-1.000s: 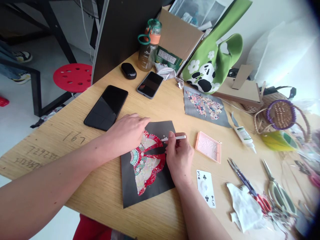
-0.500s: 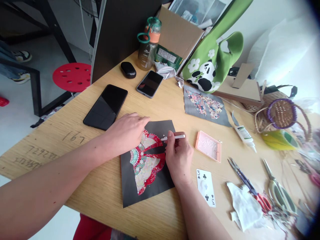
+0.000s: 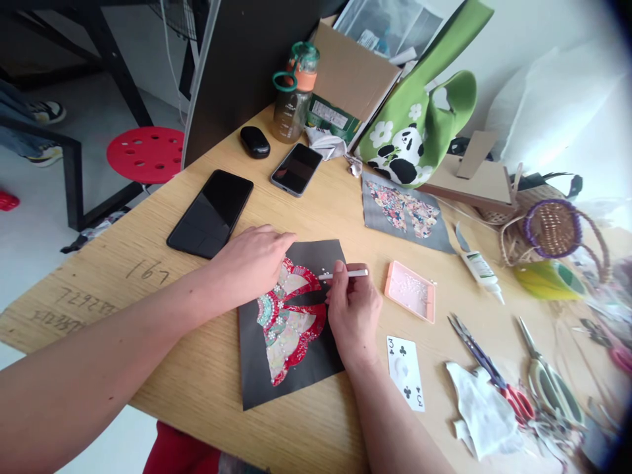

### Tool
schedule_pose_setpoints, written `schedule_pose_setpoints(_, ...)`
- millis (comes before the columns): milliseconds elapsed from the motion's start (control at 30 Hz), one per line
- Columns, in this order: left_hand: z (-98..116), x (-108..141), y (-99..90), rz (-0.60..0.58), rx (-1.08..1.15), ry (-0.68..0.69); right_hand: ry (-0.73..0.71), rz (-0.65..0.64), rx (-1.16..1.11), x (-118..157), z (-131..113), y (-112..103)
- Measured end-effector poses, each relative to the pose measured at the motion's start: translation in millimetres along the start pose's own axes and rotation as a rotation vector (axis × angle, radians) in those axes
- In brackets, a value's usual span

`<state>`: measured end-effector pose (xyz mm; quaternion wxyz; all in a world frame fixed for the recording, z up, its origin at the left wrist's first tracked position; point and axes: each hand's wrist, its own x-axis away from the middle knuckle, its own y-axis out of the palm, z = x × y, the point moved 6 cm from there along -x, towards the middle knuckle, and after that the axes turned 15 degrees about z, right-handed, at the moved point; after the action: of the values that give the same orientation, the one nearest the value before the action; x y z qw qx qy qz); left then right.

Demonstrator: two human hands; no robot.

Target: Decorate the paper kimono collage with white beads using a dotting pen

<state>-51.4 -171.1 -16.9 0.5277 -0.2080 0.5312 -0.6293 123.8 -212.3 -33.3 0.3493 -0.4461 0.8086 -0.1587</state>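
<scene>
Black card: lies flat on the wooden table between the two forearms, probably there so both hands meet over it comfortably.
Fabric shape: red-edged and pale, spread on the card with pearly beads dotted across it; the left hand covers part of its upper left side.
Left hand: palm down over the card's upper left edge, seemingly as a weight against sliding. Its fingertips and underside are hidden, so I cannot tell whether it pinches anything.
Right hand: closed on a white stick, held like a pen between thumb and fingers, which suits small, exact movements.
Stick's tip: points left at the fabric's upper right edge, near loose beads on the bare card; whether it touches one is too small to tell.
Pink tray: holds more small beads and sits just right of the right hand, a spot that presumably keeps the reach short.
Playing card: face up below the tray with a whitish blob on it, perhaps serving as a little palette.
Glue bottle and scissors: farther right, apparently set aside to leave elbow room.
Phones: beyond the left forearm, apart from the card.
</scene>
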Motion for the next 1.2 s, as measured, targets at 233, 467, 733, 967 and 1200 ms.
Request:
schedule_pose_setpoints(233,-0.4,0.4,0.3,-0.001,0.002,-0.003,-0.009,-0.011,-0.004,-0.7,-1.0,1.4)
schedule_pose_setpoints(467,-1.3,0.8,1.0,-0.006,0.006,-0.012,-0.010,-0.010,-0.009,-0.6,-0.2,2.8)
schedule_pose_setpoints(733,0.2,0.9,-1.8,-0.009,0.036,-0.021,0.056,0.184,-0.128,2.4,0.4,-16.9)
schedule_pose_setpoints(967,-3.8,1.0,-3.4,0.016,0.039,-0.036,0.014,0.312,-0.278,0.4,-10.6,-38.1)
schedule_pose_setpoints(1200,-1.8,-3.3,-16.7,0.036,0.060,-0.071,0.006,0.387,-0.367,0.2,-32.5,-87.8)
